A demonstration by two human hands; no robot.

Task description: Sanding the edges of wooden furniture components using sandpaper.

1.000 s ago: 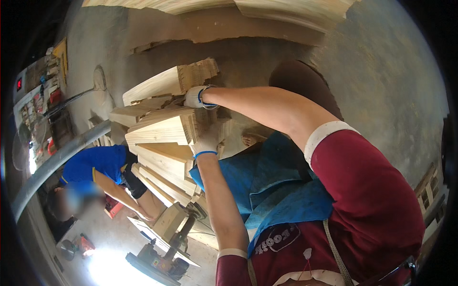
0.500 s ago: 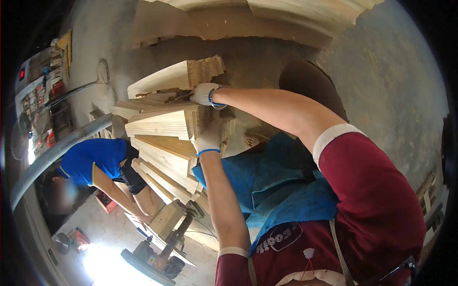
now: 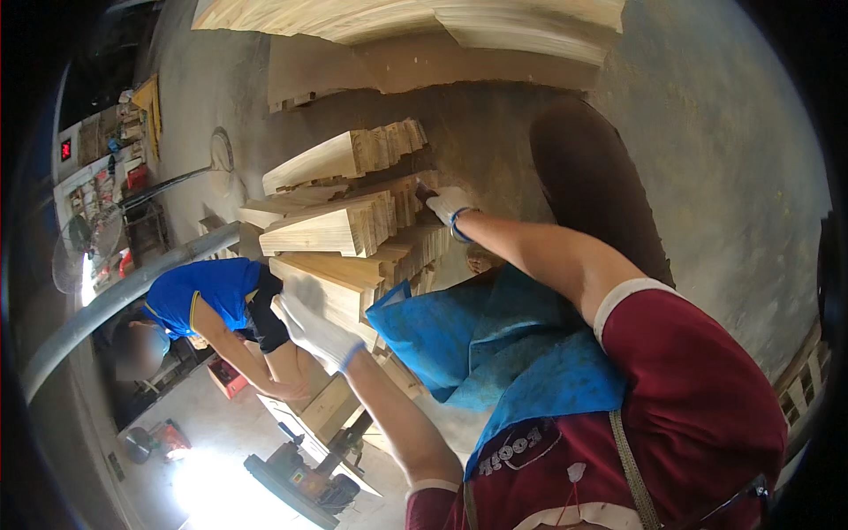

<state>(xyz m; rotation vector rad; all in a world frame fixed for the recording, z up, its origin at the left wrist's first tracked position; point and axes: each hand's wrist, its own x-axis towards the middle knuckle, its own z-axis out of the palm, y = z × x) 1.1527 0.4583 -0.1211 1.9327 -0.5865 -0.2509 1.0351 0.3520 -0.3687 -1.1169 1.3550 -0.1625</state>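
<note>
White knit gloves cover both my hands. My left hand (image 3: pixel 320 334) reaches over the near end of the stacked wooden boards (image 3: pixel 331 296), fingers stretched out and slightly blurred, holding nothing that I can see. Closed around a small dark brown flat piece (image 3: pixel 425 191) is my right hand (image 3: pixel 450 202), at the right-hand ends of the boards. Whether that piece is sandpaper or something else, I cannot tell. The pale boards lie fanned in several stacks, among them an upper stack (image 3: pixel 309 162) and a middle stack (image 3: pixel 318 231), with stepped, notched ends.
To the left, a person in a blue shirt (image 3: pixel 208 296) bends over beside a grey curved pipe (image 3: pixel 132 287). A machine (image 3: pixel 309 473) stands at the lower left. Large pale panels (image 3: pixel 530 26) lie at the top. A blue apron (image 3: pixel 495 336) covers my lap.
My left hand has left the middle stack's end and moved left and nearer. My right hand has come out from between the stacks, rightward, and the dark piece now shows in it.
</note>
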